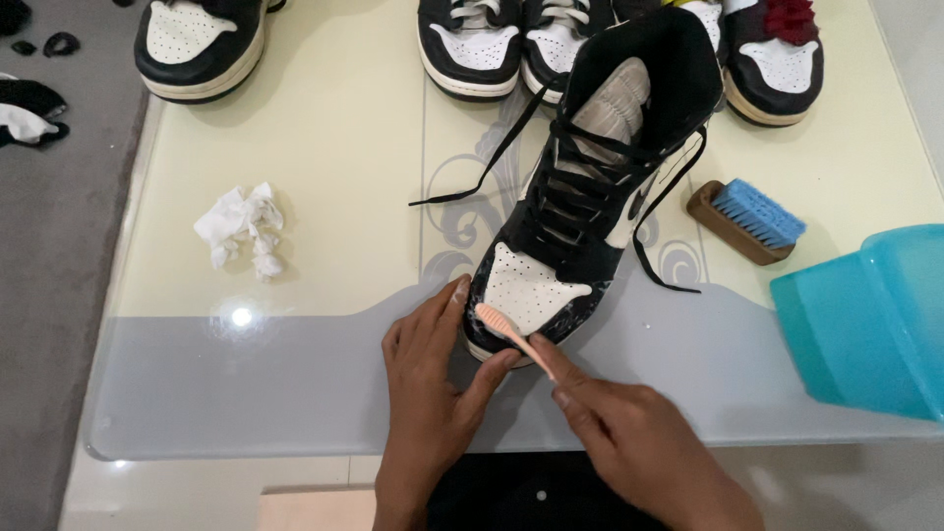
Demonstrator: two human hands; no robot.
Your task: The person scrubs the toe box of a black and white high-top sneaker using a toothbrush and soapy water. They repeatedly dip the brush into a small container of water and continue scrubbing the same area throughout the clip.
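Nearest, the right hand [644, 447] pinches a peach toothbrush [513, 339] in closed fingers, its head on the toe of a black-and-white high-top sneaker [580, 206] on the table [334, 128]. Left hand [428, 379], fingers loosely curled, steadies that toe. Beyond lie crumpled tissue [243, 228], a blue-bristled brush [745, 220], a teal tub [870, 324] and more sneakers [472, 44].

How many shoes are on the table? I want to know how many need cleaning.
5. One high-top sneaker stands at centre under the hands; four low shoes line the far edge: one far left, two at centre, one right. More may lie beyond the frame.
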